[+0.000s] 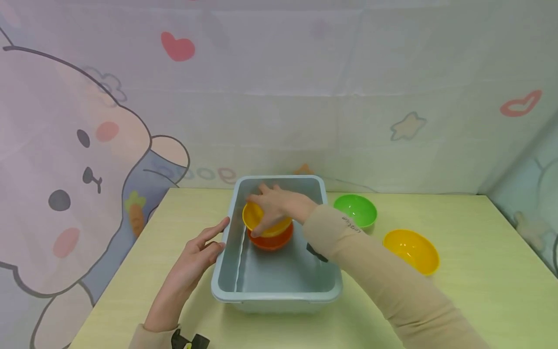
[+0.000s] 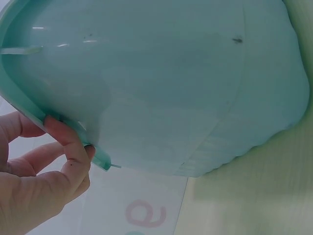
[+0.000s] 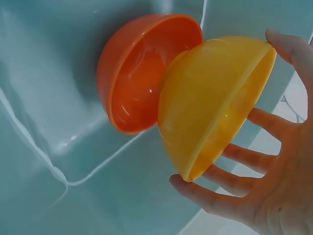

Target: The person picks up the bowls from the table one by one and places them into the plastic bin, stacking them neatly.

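Grip: right hand (image 1: 279, 203), fingertips and thumb holding one yellow bowl (image 3: 205, 88) by its rim; left hand (image 1: 192, 261) at the tub's (image 1: 279, 296) rim, pinch or touch, cannot tell. Table (image 1: 479, 291): bears tub. Tub: contains both bowls. Orange bowl (image 3: 132, 78): inside, partly covered by the yellow; contact unclear. Risks: shallow rim hold may let the glossy yellow bowl slip; a crooked drop could knock the orange one askew.

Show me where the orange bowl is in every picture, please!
Head: the orange bowl is just below the picture's middle, inside the tub, partly hidden by the held yellow bowl.
Left wrist: it isn't in this picture.
Right wrist: upper part, left of the middle, beside the held yellow bowl.
Shared landmark: the tub, in all three.
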Action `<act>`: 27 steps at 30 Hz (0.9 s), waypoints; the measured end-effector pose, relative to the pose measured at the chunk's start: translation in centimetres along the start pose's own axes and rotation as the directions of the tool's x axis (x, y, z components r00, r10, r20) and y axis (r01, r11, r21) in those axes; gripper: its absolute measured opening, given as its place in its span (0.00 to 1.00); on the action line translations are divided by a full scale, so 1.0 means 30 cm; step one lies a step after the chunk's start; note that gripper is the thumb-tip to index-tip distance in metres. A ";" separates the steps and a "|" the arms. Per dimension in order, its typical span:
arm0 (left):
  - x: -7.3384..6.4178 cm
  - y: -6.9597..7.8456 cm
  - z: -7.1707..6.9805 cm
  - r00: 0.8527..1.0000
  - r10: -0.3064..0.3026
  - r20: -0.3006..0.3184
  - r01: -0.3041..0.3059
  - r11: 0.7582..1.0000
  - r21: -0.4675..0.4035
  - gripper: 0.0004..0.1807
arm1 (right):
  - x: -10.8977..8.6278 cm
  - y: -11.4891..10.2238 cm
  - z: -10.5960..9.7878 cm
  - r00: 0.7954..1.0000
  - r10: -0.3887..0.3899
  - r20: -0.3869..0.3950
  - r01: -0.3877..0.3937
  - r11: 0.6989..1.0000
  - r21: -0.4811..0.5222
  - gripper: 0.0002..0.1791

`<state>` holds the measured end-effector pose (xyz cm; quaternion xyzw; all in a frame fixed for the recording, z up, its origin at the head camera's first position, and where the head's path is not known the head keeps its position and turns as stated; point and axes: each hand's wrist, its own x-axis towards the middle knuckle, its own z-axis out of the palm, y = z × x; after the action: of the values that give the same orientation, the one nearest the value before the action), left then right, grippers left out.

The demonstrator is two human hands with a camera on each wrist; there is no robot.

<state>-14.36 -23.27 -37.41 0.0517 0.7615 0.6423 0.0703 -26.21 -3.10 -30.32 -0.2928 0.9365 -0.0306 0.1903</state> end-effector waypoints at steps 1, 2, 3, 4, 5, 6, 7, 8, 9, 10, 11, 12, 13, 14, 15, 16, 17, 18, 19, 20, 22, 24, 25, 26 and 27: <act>0.001 0.000 0.001 1.000 0.000 0.002 0.000 1.000 0.000 0.30 | 0.002 0.001 0.003 1.000 0.005 0.001 -0.005 1.000 0.006 0.50; 0.002 0.000 0.002 1.000 0.000 0.003 0.000 1.000 -0.001 0.30 | 0.002 0.002 0.005 1.000 0.007 0.003 -0.007 1.000 0.012 0.50; 0.004 0.001 0.004 1.000 0.001 0.004 -0.001 1.000 -0.002 0.30 | 0.003 0.003 0.008 1.000 0.009 0.004 -0.009 1.000 0.014 0.50; 0.005 0.001 0.006 1.000 0.001 0.007 -0.001 1.000 -0.003 0.30 | 0.004 0.004 0.011 1.000 0.010 0.004 -0.010 1.000 0.015 0.50; 0.006 0.001 0.007 1.000 0.003 0.009 -0.003 1.000 -0.003 0.30 | 0.004 0.005 0.014 1.000 0.010 0.004 -0.010 1.000 0.014 0.50; 0.008 0.001 0.008 1.000 0.004 0.012 -0.004 1.000 -0.004 0.30 | 0.004 0.006 0.017 1.000 0.010 0.003 -0.010 1.000 0.013 0.50; 0.009 0.002 0.009 1.000 0.003 0.014 -0.003 1.000 -0.004 0.30 | 0.005 0.008 0.020 1.000 0.010 0.001 -0.010 1.000 0.011 0.50; 0.011 0.002 0.009 1.000 0.003 0.016 -0.003 1.000 -0.004 0.31 | 0.005 0.009 0.022 1.000 0.011 0.002 -0.011 1.000 0.013 0.50; 0.012 0.003 0.009 1.000 0.003 0.017 -0.003 1.000 -0.005 0.31 | 0.005 0.009 0.024 1.000 0.015 0.001 -0.015 1.000 0.016 0.50; 0.013 0.003 0.008 1.000 0.005 0.018 -0.005 1.000 -0.003 0.31 | 0.007 0.010 0.027 1.000 0.017 0.001 -0.017 1.000 0.019 0.50; 0.013 0.003 0.007 1.000 0.005 0.018 -0.005 1.000 -0.001 0.31 | 0.008 0.009 0.030 1.000 0.021 -0.002 -0.021 1.000 0.019 0.50; 0.012 0.004 0.006 1.000 0.004 0.018 -0.004 1.000 -0.001 0.31 | 0.011 0.008 0.034 1.000 0.028 0.000 -0.028 0.999 0.025 0.50; 0.010 0.005 0.005 1.000 0.001 0.017 -0.001 1.000 0.002 0.30 | 0.013 0.007 0.039 0.999 0.032 0.002 -0.032 0.999 0.030 0.50; 0.007 0.006 0.005 1.000 -0.001 0.016 0.001 1.000 0.001 0.30 | 0.015 0.005 0.043 0.999 0.037 0.005 -0.037 0.999 0.034 0.50; 0.004 0.006 0.004 1.000 -0.003 0.015 0.003 1.000 0.003 0.30 | 0.017 0.002 0.049 0.999 0.040 0.005 -0.040 0.999 0.031 0.49; 0.001 0.006 0.004 1.000 -0.005 0.016 0.005 1.000 0.004 0.30 | 0.021 0.000 0.055 0.999 0.039 0.004 -0.039 0.999 0.025 0.49; -0.002 0.006 0.004 1.000 -0.009 0.016 0.009 1.000 0.003 0.30 | 0.023 -0.002 0.061 0.999 0.041 0.005 -0.041 0.999 0.021 0.49; -0.004 0.005 0.005 1.000 -0.010 0.017 0.010 1.000 -0.001 0.30 | 0.026 -0.003 0.065 0.999 0.041 0.007 -0.042 0.999 0.017 0.49; -0.005 0.005 0.006 1.000 -0.011 0.018 0.011 1.000 -0.002 0.31 | 0.027 -0.003 0.069 0.999 0.041 0.006 -0.041 0.999 0.008 0.49; -0.005 0.005 0.007 1.000 -0.010 0.019 0.010 1.000 -0.005 0.31 | 0.028 -0.004 0.071 0.999 0.043 0.004 -0.043 0.999 0.000 0.49; -0.003 0.007 0.009 1.000 -0.008 0.019 0.008 1.000 -0.008 0.31 | 0.030 -0.001 0.072 0.999 0.044 0.004 -0.044 0.999 -0.013 0.49; 0.001 0.009 0.010 1.000 -0.007 0.017 0.007 1.000 -0.010 0.31 | 0.029 0.001 0.071 0.998 0.055 0.005 -0.055 0.998 -0.017 0.49; 0.003 0.010 0.010 1.000 -0.009 0.015 0.009 1.000 -0.010 0.31 | 0.029 0.003 0.069 0.998 0.059 0.006 -0.059 0.998 -0.016 0.49; 0.005 0.012 0.011 1.000 -0.009 0.015 0.009 1.000 -0.010 0.30 | 0.028 0.005 0.068 0.998 0.063 0.006 -0.063 0.998 -0.014 0.49; 0.007 0.013 0.012 1.000 -0.009 0.015 0.009 1.000 -0.010 0.30 | 0.027 0.007 0.067 0.998 0.064 0.007 -0.064 0.998 -0.014 0.49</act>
<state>-14.51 -22.82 -37.09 0.0525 0.7577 0.6456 0.0791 -26.19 -3.28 -32.49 -0.2639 0.9450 -0.0169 0.1925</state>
